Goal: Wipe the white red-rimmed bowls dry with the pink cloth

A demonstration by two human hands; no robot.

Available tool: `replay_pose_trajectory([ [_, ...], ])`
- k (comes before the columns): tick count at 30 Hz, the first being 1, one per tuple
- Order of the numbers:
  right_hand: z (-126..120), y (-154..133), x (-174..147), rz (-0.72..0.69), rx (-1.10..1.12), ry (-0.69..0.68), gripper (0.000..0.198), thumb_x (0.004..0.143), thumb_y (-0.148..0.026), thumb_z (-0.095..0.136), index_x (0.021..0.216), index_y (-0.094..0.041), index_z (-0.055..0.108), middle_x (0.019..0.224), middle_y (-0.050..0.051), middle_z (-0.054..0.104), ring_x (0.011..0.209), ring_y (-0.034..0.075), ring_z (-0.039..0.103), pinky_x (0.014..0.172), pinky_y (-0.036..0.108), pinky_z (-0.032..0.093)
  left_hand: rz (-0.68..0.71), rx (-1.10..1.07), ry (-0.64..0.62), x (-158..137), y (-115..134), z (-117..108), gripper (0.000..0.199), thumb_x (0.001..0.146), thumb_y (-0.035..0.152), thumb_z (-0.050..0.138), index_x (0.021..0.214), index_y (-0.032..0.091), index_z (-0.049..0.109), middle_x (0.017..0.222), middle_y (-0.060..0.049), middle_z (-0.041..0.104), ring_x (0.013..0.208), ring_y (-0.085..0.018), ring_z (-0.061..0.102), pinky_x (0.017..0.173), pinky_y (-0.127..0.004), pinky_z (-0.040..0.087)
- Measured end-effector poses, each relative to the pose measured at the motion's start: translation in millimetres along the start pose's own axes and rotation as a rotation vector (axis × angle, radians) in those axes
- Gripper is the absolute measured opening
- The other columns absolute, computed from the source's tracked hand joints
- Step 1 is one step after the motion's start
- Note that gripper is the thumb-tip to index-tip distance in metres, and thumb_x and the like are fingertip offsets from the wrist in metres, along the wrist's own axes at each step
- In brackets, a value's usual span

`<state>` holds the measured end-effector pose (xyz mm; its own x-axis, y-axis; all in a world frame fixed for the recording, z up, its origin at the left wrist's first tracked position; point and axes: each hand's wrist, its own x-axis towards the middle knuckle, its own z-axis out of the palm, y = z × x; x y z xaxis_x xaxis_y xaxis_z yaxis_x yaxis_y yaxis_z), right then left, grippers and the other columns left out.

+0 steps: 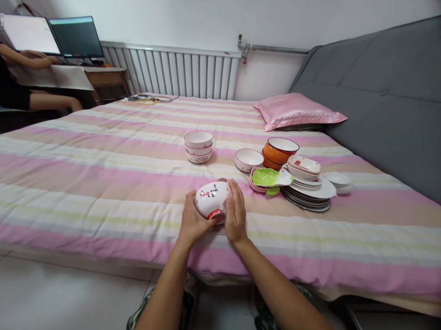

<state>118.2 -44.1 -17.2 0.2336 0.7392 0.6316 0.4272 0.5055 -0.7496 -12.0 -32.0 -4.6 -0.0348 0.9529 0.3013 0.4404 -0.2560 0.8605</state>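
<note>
Between my two hands is a white bowl (212,195) with red flowers and dark lettering, tilted so its outside and red foot face me. My left hand (194,218) grips it from the left, thumb by the foot. On the other side, my right hand (236,212) presses its fingers against the bowl; part of the rim is hidden there. Beyond them, a stack of white bowls (198,146) with red rims stands on the bed. To the right sits a single white bowl (249,159) near orange bowls (280,152).
A green leaf-shaped dish (269,177) lies on pink ones, beside stacked plates (317,190) topped by square dishes (304,165). Small white dishes (338,181) sit further right. A pink pillow (297,111) and cables (146,99) lie on the striped bed (94,178). A person (10,77) sits at monitors.
</note>
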Motion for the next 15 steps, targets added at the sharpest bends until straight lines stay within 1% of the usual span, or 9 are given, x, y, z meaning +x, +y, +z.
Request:
replay_pose_trajectory([
  [10,5.3,8.1,-3.4,0.125,0.148,0.038,0.045,0.098,-0.037,0.028,0.142,-0.027,0.036,0.148,0.005,0.039,0.138,0.018,0.032,0.115,0.043,0.025,-0.016,-0.041,-0.017,1.5,-1.2,0.0,0.084,0.046,0.036,0.082,0.116,0.019,0.037,0.106,-0.007,0.052,0.094,-0.023,0.056,0.081,-0.037,0.049],
  [15,7.2,10.9,-3.6,0.168,0.208,0.049,0.046,0.098,-0.04,0.029,0.141,-0.026,0.038,0.148,0.005,0.039,0.138,0.018,0.033,0.115,0.042,0.024,-0.041,-0.026,-0.014,1.3,-1.1,-0.4,0.085,0.047,0.037,0.082,0.116,0.018,0.037,0.107,-0.008,0.052,0.095,-0.023,0.056,0.082,-0.038,0.048],
])
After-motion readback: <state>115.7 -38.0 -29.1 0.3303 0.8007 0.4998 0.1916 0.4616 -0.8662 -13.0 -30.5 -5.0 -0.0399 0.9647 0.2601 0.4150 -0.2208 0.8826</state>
